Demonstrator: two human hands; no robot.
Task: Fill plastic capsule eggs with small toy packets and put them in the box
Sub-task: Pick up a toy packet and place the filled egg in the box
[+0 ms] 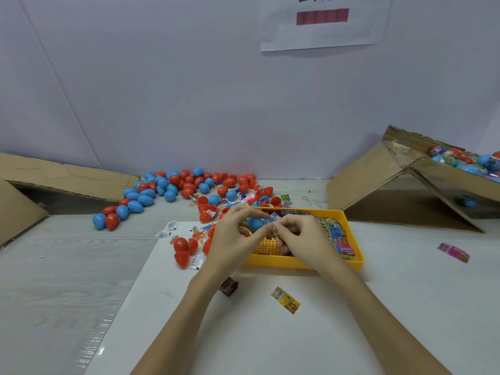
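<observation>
Hidden or unclear first. The right hand (pixel 300 236) is covering the middle of the yellow tray (pixel 303 262), so the tray's contents beneath the palm are not showing. The box (pixel 443 180) at far right is running off the frame edge; only part of its load of filled eggs is visible, behind a glare of clear film. A cardboard flap (pixel 54 180) at far left is also cropped. The paper sign (pixel 324 23) on the wall is cut off at the top, its print unreadable. Small items among the loose eggs are too blurred to identify.

Both hands are meeting above the tray's far half. The left hand (pixel 232 239) is curling its fingers round a blue capsule half (pixel 255 223); only the half's rounded side is showing between thumb and forefinger. The right hand's thumb and forefinger are pinching a small toy packet (pixel 272 219), its blue-printed corner poking up just beside the capsule's rim. Whether the packet is already inside the half cannot be told.

Packets (pixel 339 234) are lying stacked along the tray's right side. A pile of red and blue eggs (pixel 173 188) is sitting by the wall, left of the tray. A yellow packet (pixel 285 300) and a dark packet (pixel 229 286) are lying on the white sheet (pixel 243 334) near the forearms; a pink packet (pixel 454 252) is lying well apart at right.
</observation>
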